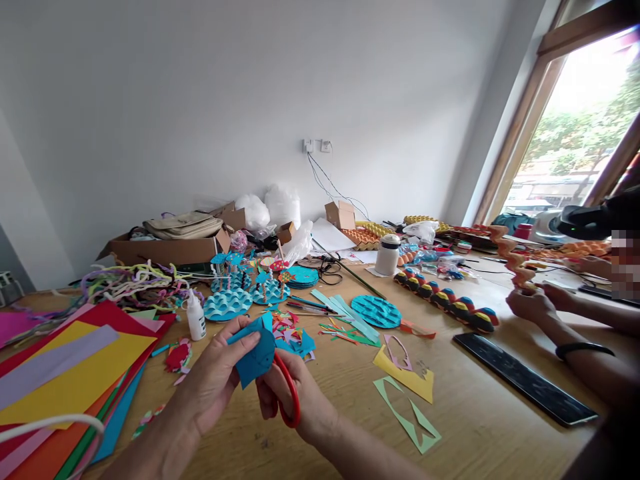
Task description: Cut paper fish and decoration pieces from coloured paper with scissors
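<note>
My left hand (213, 383) pinches a folded piece of blue paper (255, 353) between thumb and fingers, low in the middle of the view. My right hand (295, 393) grips red-handled scissors (290, 397), its fingers through the loops, with the blades hidden behind the blue paper. Both hands hover just above the wooden table (475, 413). Blue paper scraps (295, 340) lie just beyond the hands.
Stacked coloured paper sheets (75, 373) lie at the left, beside a glue bottle (196, 317). Blue paper discs (376, 311), green and yellow offcuts (407, 400), a black ruler (525, 380) and a cardboard box (165, 250) are around. Another person's hands (533, 300) work at the right.
</note>
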{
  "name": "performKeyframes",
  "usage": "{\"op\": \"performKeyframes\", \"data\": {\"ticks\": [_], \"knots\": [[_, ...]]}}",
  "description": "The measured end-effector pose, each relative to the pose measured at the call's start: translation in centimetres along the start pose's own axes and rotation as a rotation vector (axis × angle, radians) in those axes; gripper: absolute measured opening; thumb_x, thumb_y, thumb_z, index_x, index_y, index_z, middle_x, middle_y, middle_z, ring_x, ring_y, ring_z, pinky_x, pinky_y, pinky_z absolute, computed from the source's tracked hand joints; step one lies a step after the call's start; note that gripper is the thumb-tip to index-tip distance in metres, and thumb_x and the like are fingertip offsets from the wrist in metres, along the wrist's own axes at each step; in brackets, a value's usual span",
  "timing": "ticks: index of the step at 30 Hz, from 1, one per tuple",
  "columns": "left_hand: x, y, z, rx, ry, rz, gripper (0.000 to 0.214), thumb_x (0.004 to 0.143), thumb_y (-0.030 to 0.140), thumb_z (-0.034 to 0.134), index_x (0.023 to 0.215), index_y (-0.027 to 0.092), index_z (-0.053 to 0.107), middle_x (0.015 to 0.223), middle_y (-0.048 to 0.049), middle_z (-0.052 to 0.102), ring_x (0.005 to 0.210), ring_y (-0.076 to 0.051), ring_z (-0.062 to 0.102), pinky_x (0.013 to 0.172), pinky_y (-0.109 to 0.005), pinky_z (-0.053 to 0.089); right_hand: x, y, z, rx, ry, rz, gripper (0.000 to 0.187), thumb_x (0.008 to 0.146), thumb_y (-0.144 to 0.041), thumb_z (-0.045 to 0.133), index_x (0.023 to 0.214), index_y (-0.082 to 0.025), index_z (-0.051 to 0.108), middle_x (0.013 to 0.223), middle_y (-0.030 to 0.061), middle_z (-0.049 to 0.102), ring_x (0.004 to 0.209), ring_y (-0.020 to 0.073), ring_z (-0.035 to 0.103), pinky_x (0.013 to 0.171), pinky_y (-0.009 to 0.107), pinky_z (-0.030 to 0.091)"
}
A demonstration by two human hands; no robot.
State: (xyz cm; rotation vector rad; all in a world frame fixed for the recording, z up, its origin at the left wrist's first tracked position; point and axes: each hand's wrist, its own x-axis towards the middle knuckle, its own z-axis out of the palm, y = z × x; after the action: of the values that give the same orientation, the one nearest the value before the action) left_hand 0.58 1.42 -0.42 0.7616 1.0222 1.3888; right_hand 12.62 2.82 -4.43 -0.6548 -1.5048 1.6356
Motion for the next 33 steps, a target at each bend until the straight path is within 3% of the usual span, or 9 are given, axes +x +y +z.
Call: {"op": "performKeyframes", "data": {"ticks": [10, 17, 33], "knots": [[0.18, -0.15, 0.2, -0.084, 0.013, -0.025, 0.025, 0.061, 0.011, 0.07, 0.081, 0.021, 0.057, 0.065, 0.0021, 0.068, 0.055, -0.011, 0.062, 0.052, -0.019, 0.049, -0.03, 0.47, -0.16, 0.069, 0.019, 0.005, 0.05, 0.068, -0.065, 0.048, 0.063, -0.015, 0.045, 0.043, -0.0064, 0.043, 0.034, 0.0046, 0.041, 0.036, 0.017, 0.029], [0.25, -0.09, 0.2, -0.09, 0.003, -0.023, 0.021, 0.064, 0.01, 0.067, 0.079, 0.02, 0.057, 0.066, 0.0016, 0.069, 0.055, -0.011, 0.063, 0.053, -0.019, 0.049, -0.13, 0.33, -0.28, 0.071, -0.018, -0.035, 0.051, 0.069, -0.066, 0.047, 0.063, -0.015, 0.045, 0.045, -0.0055, 0.043, 0.037, 0.005, 0.043, 0.039, 0.019, 0.03], [0.51, -0.43, -0.09, -0.105, -0.01, -0.03, 0.021, 0.068, 0.007, 0.064, 0.082, 0.02, 0.056, 0.065, 0.0011, 0.068, 0.055, -0.01, 0.062, 0.053, -0.018, 0.05, -0.26, 0.04, 0.06, 0.072, 0.031, -0.015, 0.051, 0.068, -0.065, 0.048, 0.062, -0.015, 0.044, 0.042, -0.0065, 0.04, 0.033, 0.0038, 0.037, 0.036, 0.017, 0.029]]}}
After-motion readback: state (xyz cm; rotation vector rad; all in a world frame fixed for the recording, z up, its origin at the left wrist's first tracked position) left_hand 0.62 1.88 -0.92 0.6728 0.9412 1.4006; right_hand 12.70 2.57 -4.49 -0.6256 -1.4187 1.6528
